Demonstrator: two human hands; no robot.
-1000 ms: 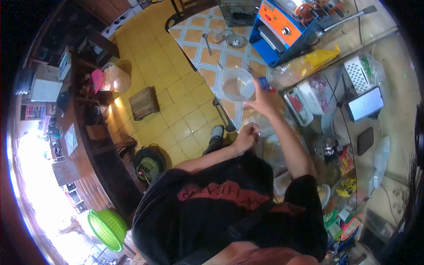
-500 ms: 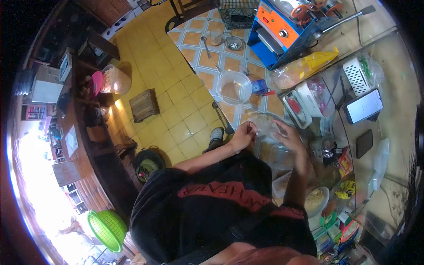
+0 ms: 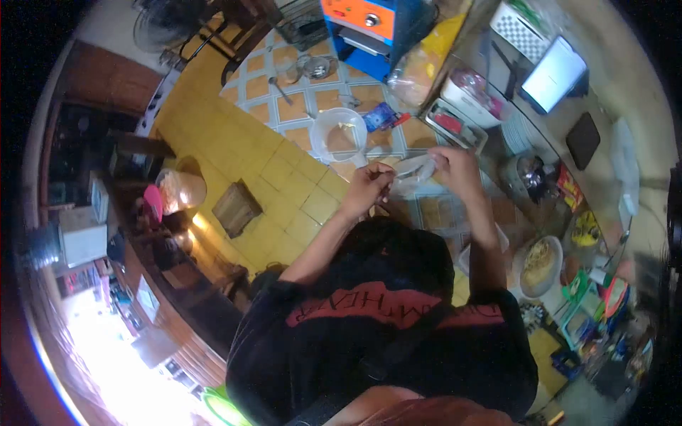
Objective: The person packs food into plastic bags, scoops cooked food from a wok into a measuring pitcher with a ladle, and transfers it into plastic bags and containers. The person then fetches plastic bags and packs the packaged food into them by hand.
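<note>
- The right hand (image 3: 458, 170), at the clear tub (image 3: 317, 136) a second ago, is now up at a clear plastic bag (image 3: 413, 172), with thumb and fingers closed on its right end.
- The left hand (image 3: 371, 188) has its fingers curled shut at the bag's other end; the grip looks like a pinch, though blur hides exactly where the fingertips meet the film.
- Half a second ago the bag lies bunched low between the hands; now it shows as a pale band drawn between them, so handling it seems to occupy both hands.
- The bag is in front of the shirt (image 3: 398, 309), at the near side of the patterned surface (image 3: 254, 89); whether its mouth is parted I cannot tell.
- The tub stands on that surface beyond the left hand, apart from both hands, with a blue packet (image 3: 379, 116) beside it; it appears set aside while the bag gets the attention.
- The whole view has swung as well, so the orange-fronted machine (image 3: 359, 20) now sits partly cut off at the top.
</note>
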